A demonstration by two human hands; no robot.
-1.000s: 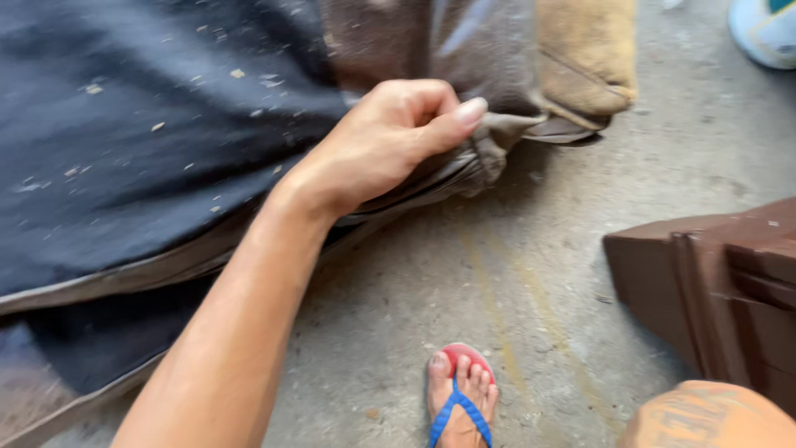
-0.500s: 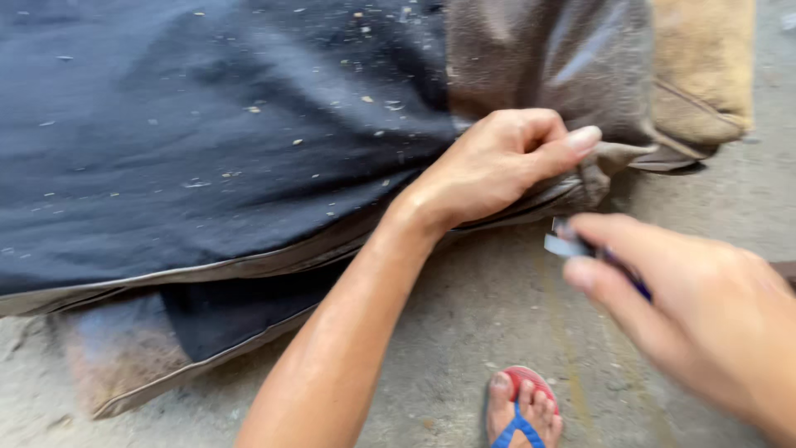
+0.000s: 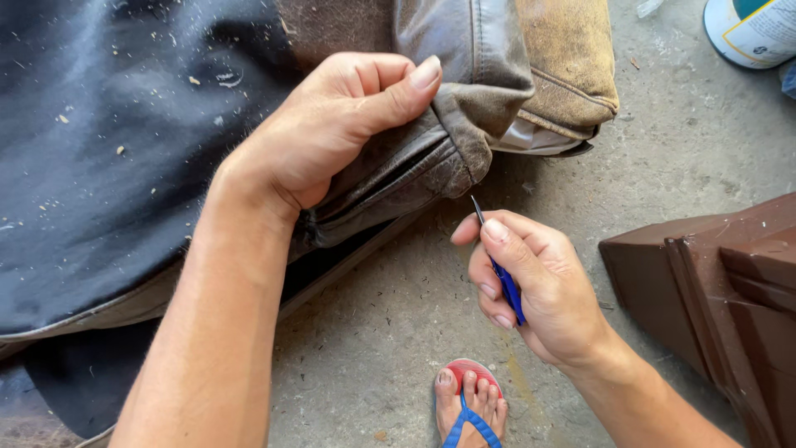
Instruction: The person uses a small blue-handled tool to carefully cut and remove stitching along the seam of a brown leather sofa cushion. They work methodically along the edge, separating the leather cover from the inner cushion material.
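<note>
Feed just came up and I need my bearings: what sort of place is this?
Likely an upholstery or furniture repair workshop: bare concrete floor, a worn cushion under the left hand, a dark wooden part, and a paint can.

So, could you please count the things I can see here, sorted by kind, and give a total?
Hands: 2 (left hand, right hand)
Blue-handled thin blade tool: 1
Worn dark leather cushion cover: 1
Brown wooden furniture piece: 1
White round paint can: 1
Blue-and-red flip-flop: 1
Total: 7
</note>
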